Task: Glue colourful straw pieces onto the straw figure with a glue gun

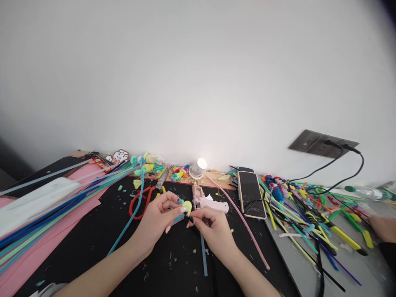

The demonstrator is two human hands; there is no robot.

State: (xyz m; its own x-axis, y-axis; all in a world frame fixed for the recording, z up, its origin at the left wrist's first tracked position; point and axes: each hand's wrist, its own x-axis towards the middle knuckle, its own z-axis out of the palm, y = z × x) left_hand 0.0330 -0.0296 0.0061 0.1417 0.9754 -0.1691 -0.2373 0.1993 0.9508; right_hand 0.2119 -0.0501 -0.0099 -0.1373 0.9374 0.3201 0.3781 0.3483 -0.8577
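My left hand [159, 220] is closed in a pinch around a small fuzzy pipe-cleaner piece [187, 206] with a pale yellow round part and some blue. Against it, my right hand [213, 227] pinches a small black bit [190, 220] between thumb and fingertips; the fingers partly hide it. Just behind my hands lies a pink hot glue gun [213, 203], and a blue-grey stick [203, 255] lies on the black mat below them. Red-handled scissors [140, 202] rest beside my left hand, with a long blue pipe cleaner [123, 231] passing over them.
Bundled pipe cleaners [62, 210] lie on pink sheets at left. A paper cup [198, 168] and a phone [252, 194] stand or lie toward the wall. At right are yellow-black pliers [340, 237], loose pipe cleaners, a bottle [365, 192], cables and another person's hand [383, 228].
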